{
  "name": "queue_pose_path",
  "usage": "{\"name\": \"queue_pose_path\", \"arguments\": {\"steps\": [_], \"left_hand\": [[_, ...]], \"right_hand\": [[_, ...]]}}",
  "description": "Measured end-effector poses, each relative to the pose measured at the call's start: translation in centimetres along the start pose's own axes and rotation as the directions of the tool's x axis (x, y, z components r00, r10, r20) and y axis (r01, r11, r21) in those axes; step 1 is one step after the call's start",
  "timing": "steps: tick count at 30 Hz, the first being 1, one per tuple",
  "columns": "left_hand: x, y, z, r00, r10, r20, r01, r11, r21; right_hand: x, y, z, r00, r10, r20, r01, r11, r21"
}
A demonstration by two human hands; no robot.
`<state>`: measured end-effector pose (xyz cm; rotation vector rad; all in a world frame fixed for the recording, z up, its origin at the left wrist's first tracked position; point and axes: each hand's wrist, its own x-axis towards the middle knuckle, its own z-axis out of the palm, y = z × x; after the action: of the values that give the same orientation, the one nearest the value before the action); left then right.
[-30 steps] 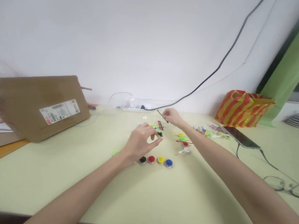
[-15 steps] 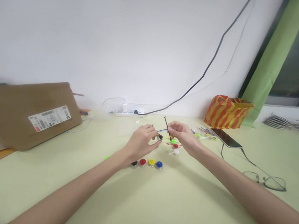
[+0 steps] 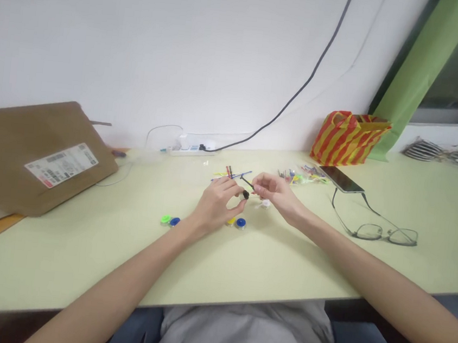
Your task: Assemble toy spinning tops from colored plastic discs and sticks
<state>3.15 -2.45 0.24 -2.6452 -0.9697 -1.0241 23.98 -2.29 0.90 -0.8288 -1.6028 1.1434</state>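
Observation:
Between its thumb and fingertips, my left hand (image 3: 216,200) pinches a small round black-topped piece (image 3: 245,194). My right hand (image 3: 277,196) has its fingers closed on a thin black plastic stick (image 3: 247,182), which slants close above the black piece; I cannot tell whether they touch. Beneath my left hand lie blue-topped (image 3: 240,223) and yellow-topped (image 3: 230,222) round pieces, partly covered. A green-topped piece (image 3: 165,219) and another blue-topped one (image 3: 175,221) sit left of my forearm. A white piece (image 3: 265,203) lies under my right hand. Coloured sticks (image 3: 231,173) lie behind the hands.
At the back right are a clear bag of small coloured parts (image 3: 302,175), a phone (image 3: 341,179), glasses (image 3: 386,234) and a striped bag (image 3: 349,139). A cardboard box (image 3: 46,158) leans at left. A power strip (image 3: 190,150) with a black cable lies by the wall.
The view has tilted downward, showing the table's front edge and my lap. The black stick has swung from steep to a flatter slant, nearer the black piece. Both hands keep their holds.

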Motion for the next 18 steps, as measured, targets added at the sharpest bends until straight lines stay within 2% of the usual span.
{"name": "queue_pose_path", "arguments": {"steps": [7,18], "left_hand": [[0.06,-0.34,0.33,0.999,0.026,0.031,-0.024,0.999,-0.042],[0.24,-0.10,0.02,0.999,0.043,0.007,-0.042,0.998,-0.053]], "right_hand": [[-0.34,0.34,0.58,0.996,-0.015,0.086,0.016,1.000,-0.010],[-0.66,0.30,0.70,0.992,-0.069,0.106,0.068,0.998,0.015]]}}
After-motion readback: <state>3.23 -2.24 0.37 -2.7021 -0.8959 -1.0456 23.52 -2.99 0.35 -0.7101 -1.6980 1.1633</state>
